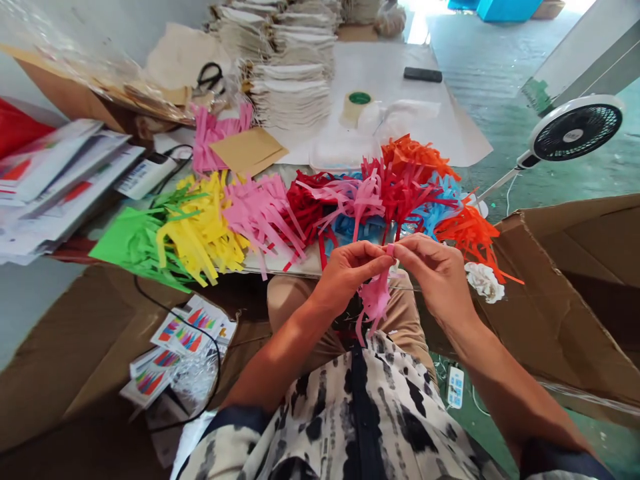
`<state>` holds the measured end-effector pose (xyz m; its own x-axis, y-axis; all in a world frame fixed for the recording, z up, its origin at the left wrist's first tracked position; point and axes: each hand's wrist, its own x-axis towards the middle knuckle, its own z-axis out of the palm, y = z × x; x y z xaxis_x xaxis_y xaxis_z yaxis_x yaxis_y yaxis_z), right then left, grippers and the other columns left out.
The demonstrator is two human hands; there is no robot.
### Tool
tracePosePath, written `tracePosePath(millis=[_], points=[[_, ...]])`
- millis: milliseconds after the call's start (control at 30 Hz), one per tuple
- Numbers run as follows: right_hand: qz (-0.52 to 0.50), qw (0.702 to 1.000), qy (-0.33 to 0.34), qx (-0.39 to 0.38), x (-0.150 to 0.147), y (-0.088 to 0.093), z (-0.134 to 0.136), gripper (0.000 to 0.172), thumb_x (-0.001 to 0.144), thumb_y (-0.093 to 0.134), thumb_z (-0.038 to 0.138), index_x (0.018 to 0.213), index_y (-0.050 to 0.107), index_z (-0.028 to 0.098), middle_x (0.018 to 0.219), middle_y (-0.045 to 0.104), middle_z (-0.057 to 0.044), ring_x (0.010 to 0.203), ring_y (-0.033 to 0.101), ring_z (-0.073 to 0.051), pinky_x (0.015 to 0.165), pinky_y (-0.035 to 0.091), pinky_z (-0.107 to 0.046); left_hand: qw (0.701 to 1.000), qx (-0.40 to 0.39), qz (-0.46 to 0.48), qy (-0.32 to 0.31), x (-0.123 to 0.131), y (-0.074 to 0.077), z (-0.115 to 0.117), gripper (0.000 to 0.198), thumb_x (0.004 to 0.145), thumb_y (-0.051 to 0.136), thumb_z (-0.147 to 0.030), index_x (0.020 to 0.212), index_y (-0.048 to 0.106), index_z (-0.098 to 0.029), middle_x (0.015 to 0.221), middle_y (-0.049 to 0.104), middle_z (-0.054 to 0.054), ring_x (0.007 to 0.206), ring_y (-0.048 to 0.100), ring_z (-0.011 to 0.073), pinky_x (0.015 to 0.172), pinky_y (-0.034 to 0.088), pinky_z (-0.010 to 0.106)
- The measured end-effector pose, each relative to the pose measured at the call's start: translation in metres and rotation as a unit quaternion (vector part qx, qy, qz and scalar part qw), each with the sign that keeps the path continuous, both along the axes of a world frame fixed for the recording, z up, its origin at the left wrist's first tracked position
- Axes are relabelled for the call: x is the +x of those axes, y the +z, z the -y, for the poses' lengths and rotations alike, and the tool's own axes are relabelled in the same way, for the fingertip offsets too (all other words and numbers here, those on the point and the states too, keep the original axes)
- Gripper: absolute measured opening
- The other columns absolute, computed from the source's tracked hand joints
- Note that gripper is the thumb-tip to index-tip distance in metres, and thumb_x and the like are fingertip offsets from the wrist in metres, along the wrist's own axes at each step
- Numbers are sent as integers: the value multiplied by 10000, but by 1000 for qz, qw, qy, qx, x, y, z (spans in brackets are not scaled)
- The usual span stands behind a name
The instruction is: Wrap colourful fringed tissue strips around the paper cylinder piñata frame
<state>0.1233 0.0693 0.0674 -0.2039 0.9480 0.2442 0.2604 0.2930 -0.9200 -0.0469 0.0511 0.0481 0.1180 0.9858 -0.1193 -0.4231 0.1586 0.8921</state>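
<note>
Both hands meet over my lap at the table's front edge, pinching the narrow top of a pink paper tassel (pixel 375 297). My left hand (pixel 349 270) has thumb and forefinger closed on it from the left, and my right hand (pixel 436 270) pinches it from the right. The tassel's strips hang down below the fingers. Just beyond lie fringed paper bunches: green (pixel 137 243), yellow (pixel 205 230), pink (pixel 265 210), dark red (pixel 307 207), blue (pixel 440 203) and orange (pixel 415 157).
Stacked whitish bundles (pixel 293 93), black scissors (pixel 210 77), a tape roll (pixel 357 107) and a black object (pixel 423 75) lie farther back. A fan (pixel 575 130) stands at right. Cardboard boxes (pixel 560 300) flank my legs, and plastic packets (pixel 65 190) are stacked at left.
</note>
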Motion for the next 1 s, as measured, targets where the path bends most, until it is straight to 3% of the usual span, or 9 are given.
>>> tracePosePath(millis=[67, 233, 367, 433, 533, 600, 767, 900, 1000], points=[[15, 1000, 12, -12, 1, -2, 1, 237, 984, 693, 450, 910, 799, 251, 907, 769, -30, 875, 693, -212, 837, 542, -374, 1000, -1, -14, 0, 0, -1, 1, 426, 684, 962, -511, 754, 727, -163, 773, 676, -7, 689, 550, 86, 671, 444, 226], [26, 997, -63, 45, 3, -12, 13, 257, 981, 711, 422, 798, 736, 245, 826, 718, -21, 818, 659, -196, 811, 548, -363, 999, -2, -37, -22, 8, -13, 6, 408, 696, 958, -483, 818, 753, -151, 811, 723, 12, 712, 613, 103, 698, 489, 234], [139, 978, -112, 105, 39, -24, 24, 183, 1026, 644, 362, 985, 787, 256, 990, 758, -44, 952, 696, -212, 863, 555, -374, 997, -3, -63, -45, 20, -22, -1, 362, 713, 949, -437, 793, 740, -152, 758, 714, 5, 675, 611, 106, 677, 494, 232], [299, 921, -179, 177, 72, -32, 31, 234, 1044, 603, 353, 1144, 797, 270, 1056, 776, -66, 989, 691, -238, 880, 517, -407, 996, 17, -75, -45, 26, -20, -9, 323, 704, 952, -391, 800, 750, -158, 800, 732, 13, 719, 636, 117, 694, 498, 230], [532, 769, -282, 217, 124, -49, 36, 311, 1008, 616, 392, 1201, 783, 214, 1033, 763, -125, 856, 643, -262, 705, 392, -385, 993, 58, -66, -84, 34, -9, -25, 281, 709, 937, -344, 874, 801, -162, 890, 769, 44, 780, 680, 140, 719, 507, 241], [594, 724, -265, 231, 151, -62, 33, 258, 1008, 585, 363, 980, 802, 225, 925, 766, -107, 749, 602, -242, 647, 311, -375, 985, 91, -46, -137, 37, 1, -35, 274, 742, 910, -358, 893, 819, -148, 897, 777, 69, 787, 687, 151, 737, 512, 260], [561, 752, -232, 258, 178, -75, 16, 364, 1011, 550, 467, 763, 730, 270, 820, 765, -80, 779, 664, -301, 678, 371, -431, 971, 151, 17, -185, 37, 9, -48, 317, 760, 900, -421, 859, 793, -138, 864, 740, 65, 768, 643, 142, 737, 508, 271], [549, 778, -210, 222, 157, -54, 16, 405, 988, 546, 638, 1010, 766, 299, 1030, 790, -102, 918, 691, -366, 718, 419, -470, 982, 112, 47, -148, 25, -2, -40, 323, 774, 891, -440, 856, 775, -150, 862, 718, 48, 786, 658, 139, 783, 537, 277], [463, 836, -178, 236, 120, -28, 13, 338, 1016, 592, 548, 1152, 757, 285, 1104, 786, -100, 1004, 705, -337, 849, 485, -489, 990, 78, 42, -109, 12, -10, -34, 335, 759, 902, -455, 838, 776, -154, 878, 726, 51, 787, 675, 145, 780, 557, 283]])
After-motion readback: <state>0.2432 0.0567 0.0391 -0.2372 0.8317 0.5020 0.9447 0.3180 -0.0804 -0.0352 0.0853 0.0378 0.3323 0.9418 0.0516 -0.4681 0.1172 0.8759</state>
